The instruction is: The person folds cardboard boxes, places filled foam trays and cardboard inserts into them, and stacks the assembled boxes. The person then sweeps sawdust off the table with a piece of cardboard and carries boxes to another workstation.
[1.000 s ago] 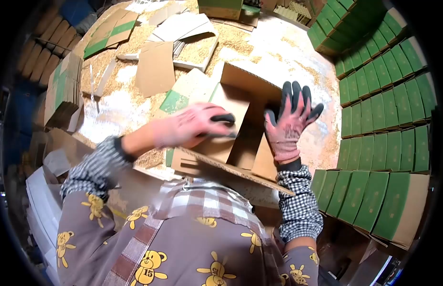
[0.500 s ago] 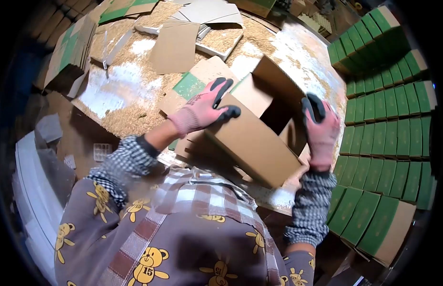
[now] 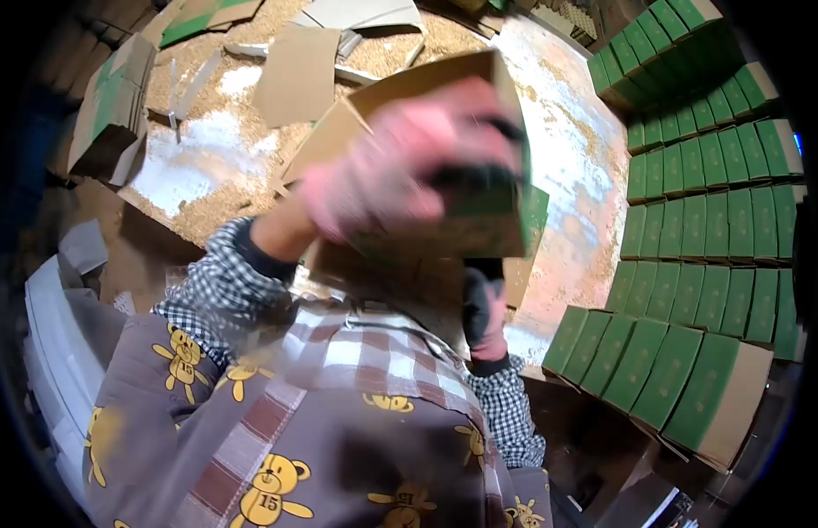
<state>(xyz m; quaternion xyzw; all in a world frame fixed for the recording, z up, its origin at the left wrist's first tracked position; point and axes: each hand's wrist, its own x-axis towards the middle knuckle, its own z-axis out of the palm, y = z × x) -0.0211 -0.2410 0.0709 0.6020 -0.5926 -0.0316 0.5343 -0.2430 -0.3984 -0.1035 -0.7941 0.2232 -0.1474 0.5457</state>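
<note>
An open cardboard box (image 3: 374, 255) with green printed panels stands tilted in front of me. My left hand (image 3: 409, 158), in a pink glove with dark fingertips, lies across its near side and is smeared by motion, so its grip is unclear. Below the box's lower right corner, my right hand (image 3: 485, 317) wears a matching glove. Its fingers are bent against the box's lower edge and partly hidden by it. Under and behind the box, flat cardboard with a green patch (image 3: 538, 211) shows on the table (image 3: 572, 194).
Rows of green boxes (image 3: 690, 229) stand along the right side. Wood shavings (image 3: 224, 216) are scattered over the tabletop, with a flat brown sheet (image 3: 299, 79) lying at the back. Folded cartons (image 3: 110, 106) are stacked at the left, near white plastic sheeting (image 3: 61, 370).
The box has turned and tipped up, showing a green printed side. My left hand has moved right across it. My right hand has dropped from its far right edge down to its lower corner.
</note>
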